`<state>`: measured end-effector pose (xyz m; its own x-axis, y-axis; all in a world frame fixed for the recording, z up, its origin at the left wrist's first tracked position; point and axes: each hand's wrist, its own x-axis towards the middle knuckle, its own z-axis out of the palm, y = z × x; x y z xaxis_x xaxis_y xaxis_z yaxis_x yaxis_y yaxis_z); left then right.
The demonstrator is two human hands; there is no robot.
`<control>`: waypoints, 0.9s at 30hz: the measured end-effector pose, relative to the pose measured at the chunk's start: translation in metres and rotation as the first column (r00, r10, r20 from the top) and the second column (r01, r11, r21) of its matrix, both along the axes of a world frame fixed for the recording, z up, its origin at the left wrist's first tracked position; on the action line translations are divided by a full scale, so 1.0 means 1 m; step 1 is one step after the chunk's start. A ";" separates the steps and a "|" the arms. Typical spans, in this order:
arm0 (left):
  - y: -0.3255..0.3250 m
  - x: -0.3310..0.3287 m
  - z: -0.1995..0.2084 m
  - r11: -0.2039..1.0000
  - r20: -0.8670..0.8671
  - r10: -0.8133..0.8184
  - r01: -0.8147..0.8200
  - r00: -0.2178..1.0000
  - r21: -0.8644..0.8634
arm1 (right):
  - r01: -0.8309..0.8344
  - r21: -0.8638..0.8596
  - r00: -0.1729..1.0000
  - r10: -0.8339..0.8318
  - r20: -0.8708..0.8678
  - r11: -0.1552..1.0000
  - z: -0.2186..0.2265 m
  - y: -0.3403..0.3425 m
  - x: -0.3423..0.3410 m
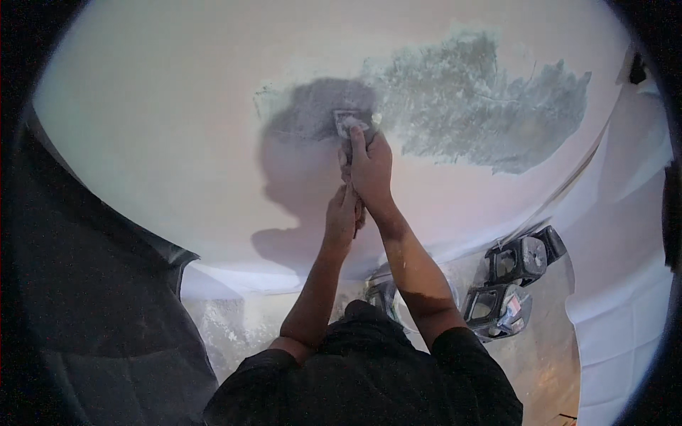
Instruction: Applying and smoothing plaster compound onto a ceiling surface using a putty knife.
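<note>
Both of my arms reach up in front of me to a large pale wall [177,142]. My right hand [371,167] is closed round the upper part of a scraper [349,123], its thumb laid along the tool. Just below it, my left hand [342,216] is wrapped round the lower end of the handle. The scraper's squarish head, coated in white dust, is at the wall's surface; its edge is partly lost in shadow. To the right of the head spreads a rough grey patch [469,106] with ragged edges and whitish smears.
On the floor at the lower right stand two dark plastic stools [522,259], [490,312]; small items lie on the nearer one. A round pale-rimmed container is partly hidden behind my right arm. Dark sheeting [92,284] hangs at the left, white sheeting [618,305] at the right.
</note>
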<state>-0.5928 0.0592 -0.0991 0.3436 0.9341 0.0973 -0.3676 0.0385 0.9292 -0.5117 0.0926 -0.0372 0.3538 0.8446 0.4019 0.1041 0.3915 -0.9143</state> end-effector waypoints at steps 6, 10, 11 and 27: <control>-0.032 -0.001 -0.003 1.000 0.024 -0.016 0.016 1.000 -0.012 | -0.083 0.009 0.993 0.083 -0.089 0.997 0.007 -0.031 -0.003; -0.027 -0.004 -0.010 0.992 0.008 -0.048 0.049 0.999 -0.113 | -0.180 -0.107 0.975 0.162 -0.154 0.978 0.002 -0.030 -0.006; -0.027 -0.004 -0.011 0.993 0.009 -0.047 0.048 0.999 -0.112 | -0.157 -0.094 0.981 0.144 -0.132 0.983 -0.001 -0.027 -0.005; -0.009 -0.022 -0.014 0.991 0.002 -0.054 0.054 0.999 -0.120 | 0.025 -0.137 0.996 -0.036 -0.080 0.990 -0.006 -0.013 -0.019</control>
<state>-0.6147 0.0506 -0.1132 0.3938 0.9191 -0.0148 -0.3613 0.1696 0.9169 -0.5310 0.0794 -0.0434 0.4076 0.8774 0.2529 0.0363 0.2612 -0.9646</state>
